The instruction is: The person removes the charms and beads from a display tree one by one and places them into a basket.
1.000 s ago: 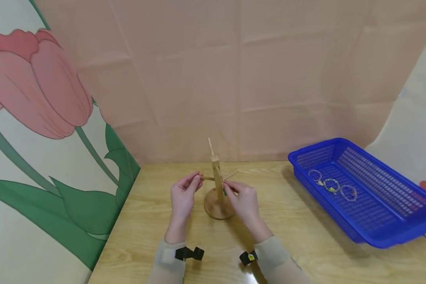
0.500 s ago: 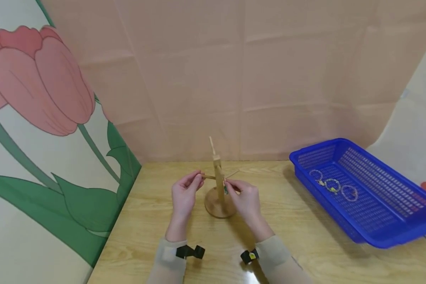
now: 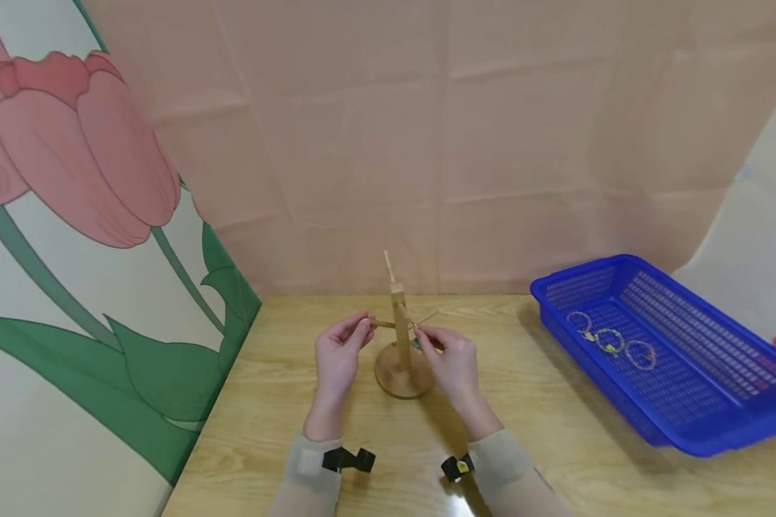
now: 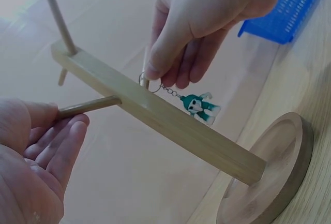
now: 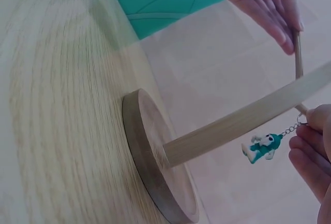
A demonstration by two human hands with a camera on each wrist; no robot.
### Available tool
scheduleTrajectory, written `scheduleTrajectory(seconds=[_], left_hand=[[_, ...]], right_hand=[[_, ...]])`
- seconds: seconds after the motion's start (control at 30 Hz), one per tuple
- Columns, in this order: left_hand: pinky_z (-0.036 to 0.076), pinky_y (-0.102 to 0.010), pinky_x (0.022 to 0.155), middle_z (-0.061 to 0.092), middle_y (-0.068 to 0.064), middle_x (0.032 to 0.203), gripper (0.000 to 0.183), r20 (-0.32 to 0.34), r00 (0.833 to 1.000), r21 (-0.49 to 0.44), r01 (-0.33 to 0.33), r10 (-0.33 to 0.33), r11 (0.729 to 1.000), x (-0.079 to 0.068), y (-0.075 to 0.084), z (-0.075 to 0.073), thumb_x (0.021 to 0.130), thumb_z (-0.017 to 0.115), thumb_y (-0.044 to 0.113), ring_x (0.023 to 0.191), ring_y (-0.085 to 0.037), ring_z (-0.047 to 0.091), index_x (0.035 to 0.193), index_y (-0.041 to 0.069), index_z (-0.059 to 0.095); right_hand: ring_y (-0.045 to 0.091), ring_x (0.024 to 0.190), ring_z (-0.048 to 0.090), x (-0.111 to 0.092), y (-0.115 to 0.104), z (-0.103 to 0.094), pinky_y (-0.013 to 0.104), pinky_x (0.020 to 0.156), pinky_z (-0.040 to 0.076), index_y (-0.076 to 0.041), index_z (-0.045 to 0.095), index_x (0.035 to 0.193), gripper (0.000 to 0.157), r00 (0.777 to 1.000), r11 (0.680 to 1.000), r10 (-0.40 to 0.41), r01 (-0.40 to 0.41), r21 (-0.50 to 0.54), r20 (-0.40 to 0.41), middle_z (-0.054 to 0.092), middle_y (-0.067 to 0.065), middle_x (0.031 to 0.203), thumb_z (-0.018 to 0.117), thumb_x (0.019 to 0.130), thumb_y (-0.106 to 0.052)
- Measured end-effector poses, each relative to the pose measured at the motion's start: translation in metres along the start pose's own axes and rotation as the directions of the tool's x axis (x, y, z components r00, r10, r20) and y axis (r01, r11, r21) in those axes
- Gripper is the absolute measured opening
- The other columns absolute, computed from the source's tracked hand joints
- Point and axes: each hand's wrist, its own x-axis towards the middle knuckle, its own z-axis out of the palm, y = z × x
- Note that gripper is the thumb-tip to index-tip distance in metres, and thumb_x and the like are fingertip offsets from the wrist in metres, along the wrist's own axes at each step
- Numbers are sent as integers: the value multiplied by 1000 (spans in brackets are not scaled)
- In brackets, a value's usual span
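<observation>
A wooden stand (image 3: 402,348) with an upright post, round base and several thin pegs stands on the table. My left hand (image 3: 338,355) pinches the end of its left peg (image 4: 90,107) between thumb and fingers. On the post's other side, my right hand (image 3: 451,359) pinches the metal ring of a keychain (image 4: 199,108), whose green and white figure dangles on a short chain. The ring sits at the right peg (image 4: 146,68), close to the post; the fingertips partly cover it. In the right wrist view the figure (image 5: 261,146) hangs beside the post.
A blue plastic basket (image 3: 737,305) stands at the right of the table, with three beaded bracelets (image 3: 610,341) lying in it. A pink cloth (image 3: 336,143) hangs behind the table, and a tulip-printed panel (image 3: 90,158) borders the left side.
The right hand's fingertips have shifted slightly away from the post, and the green figure hangs a little farther right. The left hand stays on its peg. The head view has shifted slightly.
</observation>
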Motion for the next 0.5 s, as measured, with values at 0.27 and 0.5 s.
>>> scheduleTrajectory(seconds=[0.27,0.5], left_hand=[[67,-32,88,73,-34,114,22,4,1000,3,17,-17,1000,-3,-4,3,100,73,-4,97,-24,79,118,-15,72],[67,-32,88,74,-32,113,21,-8,1000,4,3,-3,1000,-2,1,2,100,73,-3,96,-22,79,118,-13,74]], right_hand=[[20,76,78,-3,3,-7,32,66,68,-3,84,94,5,999,999,31,-31,-6,-30,81,10,90,86,90,-1],[22,76,78,3,6,-10,29,67,68,-3,84,96,5,997,1000,7,-8,-13,-80,81,10,90,86,91,-2]])
